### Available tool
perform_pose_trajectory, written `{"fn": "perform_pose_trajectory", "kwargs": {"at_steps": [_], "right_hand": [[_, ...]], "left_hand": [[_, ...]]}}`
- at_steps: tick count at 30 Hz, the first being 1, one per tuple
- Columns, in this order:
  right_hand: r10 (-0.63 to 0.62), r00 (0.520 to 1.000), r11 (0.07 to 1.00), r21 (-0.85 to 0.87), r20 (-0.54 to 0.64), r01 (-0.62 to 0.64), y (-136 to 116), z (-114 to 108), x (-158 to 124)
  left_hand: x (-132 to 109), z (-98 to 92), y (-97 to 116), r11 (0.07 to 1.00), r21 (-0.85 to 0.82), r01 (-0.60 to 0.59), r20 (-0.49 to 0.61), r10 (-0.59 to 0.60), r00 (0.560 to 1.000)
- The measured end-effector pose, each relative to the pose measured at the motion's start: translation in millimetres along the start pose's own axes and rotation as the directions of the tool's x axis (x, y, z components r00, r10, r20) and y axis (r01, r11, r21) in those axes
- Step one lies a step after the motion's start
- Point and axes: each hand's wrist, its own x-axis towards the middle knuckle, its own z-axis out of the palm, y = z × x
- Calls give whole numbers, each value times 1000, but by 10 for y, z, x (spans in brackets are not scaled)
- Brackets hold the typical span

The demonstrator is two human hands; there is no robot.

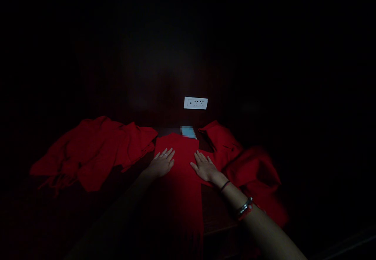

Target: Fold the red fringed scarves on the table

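A long red cloth (179,185) lies flat on a dark table, running from the far side toward me. My left hand (162,163) rests palm down on its upper left part, fingers stretched out, a ring on one finger. My right hand (205,167) lies flat on its upper right edge, fingers spread. The right wrist wears a dark band and bracelets (245,208). Neither hand holds anything.
A crumpled pile of red cloth (94,150) lies to the left, and another red heap (249,170) to the right. A white wall socket (195,103) sits on the dark back wall above a small light-blue object (188,131). The surroundings are very dark.
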Motion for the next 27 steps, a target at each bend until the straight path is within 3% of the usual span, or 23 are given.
{"fn": "perform_pose_trajectory", "kwargs": {"at_steps": [3,6,11,15,19,23,25,27], "right_hand": [[103,995,992,-81,9,-102,277,-96,-163],[134,991,979,-153,-22,-136,341,-241,-291],[-8,989,1000,9,-147,9,-133,-254,-326],[-79,995,995,51,-55,82,-355,-47,-291],[-18,999,1000,4,34,18,-68,-11,-403],[107,992,991,-91,67,-101,262,-143,-561],[153,985,982,-127,84,-141,279,-220,-565],[141,990,983,-124,27,-137,179,-266,-497]], "left_hand": [[19,10,-6,1000,-17,0,0,0,1000],[28,19,4,999,-35,19,-4,-19,1000],[-8,28,18,999,-20,-43,-129,40,991],[-16,32,-13,998,-49,-47,-25,46,999],[-9,-1,-25,999,-39,-29,43,31,999],[-14,-24,-2,999,-29,-28,55,30,998],[-16,-16,6,999,-30,-30,31,31,999],[-12,4,4,999,-25,-43,-27,42,999]]}}
